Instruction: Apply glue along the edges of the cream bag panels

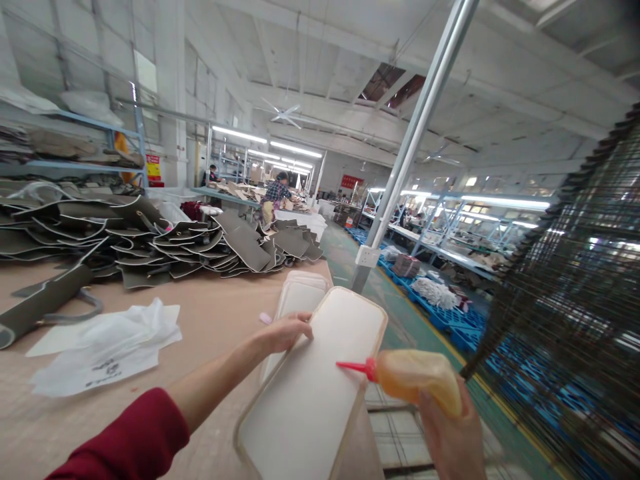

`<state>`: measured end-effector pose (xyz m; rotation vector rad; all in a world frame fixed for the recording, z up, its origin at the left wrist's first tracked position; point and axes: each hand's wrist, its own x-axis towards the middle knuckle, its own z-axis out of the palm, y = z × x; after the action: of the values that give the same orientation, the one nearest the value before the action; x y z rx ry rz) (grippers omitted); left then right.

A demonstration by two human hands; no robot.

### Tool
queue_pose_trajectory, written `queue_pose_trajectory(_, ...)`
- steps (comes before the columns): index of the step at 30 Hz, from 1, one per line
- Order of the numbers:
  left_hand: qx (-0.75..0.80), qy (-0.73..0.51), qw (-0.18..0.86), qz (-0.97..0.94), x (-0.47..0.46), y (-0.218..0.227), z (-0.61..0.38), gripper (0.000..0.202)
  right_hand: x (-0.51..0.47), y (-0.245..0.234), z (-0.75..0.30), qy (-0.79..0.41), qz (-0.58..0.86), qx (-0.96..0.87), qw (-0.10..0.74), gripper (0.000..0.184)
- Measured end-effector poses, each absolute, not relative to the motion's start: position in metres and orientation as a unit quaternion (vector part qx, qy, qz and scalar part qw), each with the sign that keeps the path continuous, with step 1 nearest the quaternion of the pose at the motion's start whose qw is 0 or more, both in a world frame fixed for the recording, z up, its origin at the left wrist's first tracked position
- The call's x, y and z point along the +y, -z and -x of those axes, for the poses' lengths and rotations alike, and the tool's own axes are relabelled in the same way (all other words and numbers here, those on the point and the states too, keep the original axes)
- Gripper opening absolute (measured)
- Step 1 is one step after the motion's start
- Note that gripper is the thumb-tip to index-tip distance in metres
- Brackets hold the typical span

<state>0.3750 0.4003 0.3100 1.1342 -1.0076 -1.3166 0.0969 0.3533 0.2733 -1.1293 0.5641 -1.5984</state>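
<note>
A long white panel (315, 400) with rounded corners and a beige edge lies tilted in front of me. My left hand (290, 331) grips its left edge, the fingers bent over onto the white face. In my right hand (453, 427) is a squeeze bottle (415, 377) of amber liquid, held on its side. Its red nozzle points left, with the tip over the panel; whether it touches cannot be made out. Behind the panel's upper left side, similar pale panels (303, 293) lie on the table, partly covered.
On the tan table (210, 400) are crumpled white plastic (125, 347), a rolled dark piece with a handle (55, 300) and a wide heap of dark grey pieces (200, 247). A metal post (400, 180) rises beyond the table. Dark wire racking (575, 267) stands right. A person (276, 197) works farther back.
</note>
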Motion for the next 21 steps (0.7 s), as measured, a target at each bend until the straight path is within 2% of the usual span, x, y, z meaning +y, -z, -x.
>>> queue_pose_trajectory(5,-0.435,0.539,0.54,-0.478,0.397,-0.315,-0.385,0.049,0.399,-0.241,-0.11,0.612,0.483,0.276,0.562,0.069)
queue_pose_trajectory(9,-0.449,0.543,0.534,-0.467,0.402,-0.318,-0.38,0.052,0.372,-0.281,-0.111,0.686,0.437,0.277,0.512,0.065)
queue_pose_trajectory(13,-0.459,0.56,0.522,-0.45,0.408,-0.322,-0.37,0.054,0.333,-0.317,-0.109,0.732,0.421,0.26,0.467,0.068)
queue_pose_trajectory(17,-0.442,0.567,0.519,-0.462,0.406,-0.321,-0.378,0.056,0.358,-0.279,-0.121,0.682,0.464,0.278,0.492,0.065)
queue_pose_trajectory(19,-0.438,0.56,0.518,-0.475,0.404,-0.32,-0.385,0.056,0.382,-0.251,-0.129,0.631,0.484,0.276,0.539,0.071)
queue_pose_trajectory(21,-0.445,0.548,0.523,-0.478,0.404,-0.319,-0.389,0.056,0.393,-0.238,-0.134,0.606,0.496,0.286,0.552,0.073)
